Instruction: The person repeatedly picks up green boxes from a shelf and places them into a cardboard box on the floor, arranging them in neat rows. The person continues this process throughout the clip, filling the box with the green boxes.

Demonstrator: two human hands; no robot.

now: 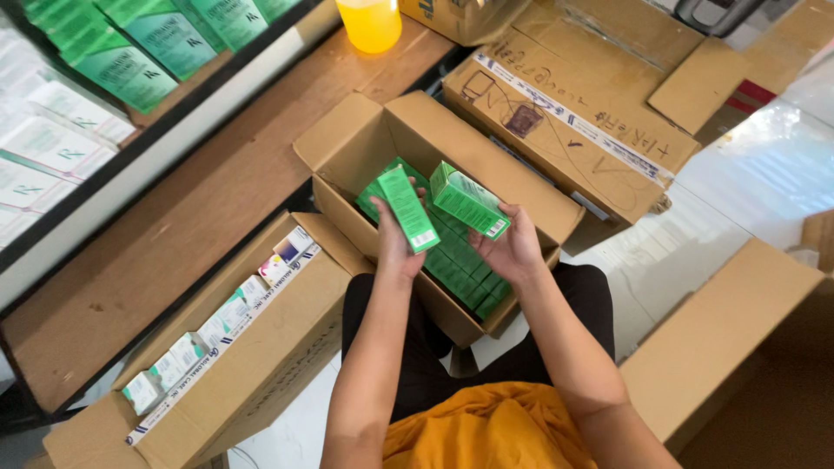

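An open cardboard carton [347, 156] sits on my lap, packed with several small green boxes [465, 269] standing in rows. My left hand [395, 245] holds one green box [407, 208] upright above the carton. My right hand [514, 247] holds a second green box [469, 200], tilted on its side just to the right of the first. Both hands hover over the carton's middle.
A second carton [261, 365] with white and green boxes lies at my left. A wooden shelf [174, 226] runs behind it, above it a rack of green and white packs [130, 52]. A yellow bottle [369, 22] and flattened cartons [573, 113] lie beyond.
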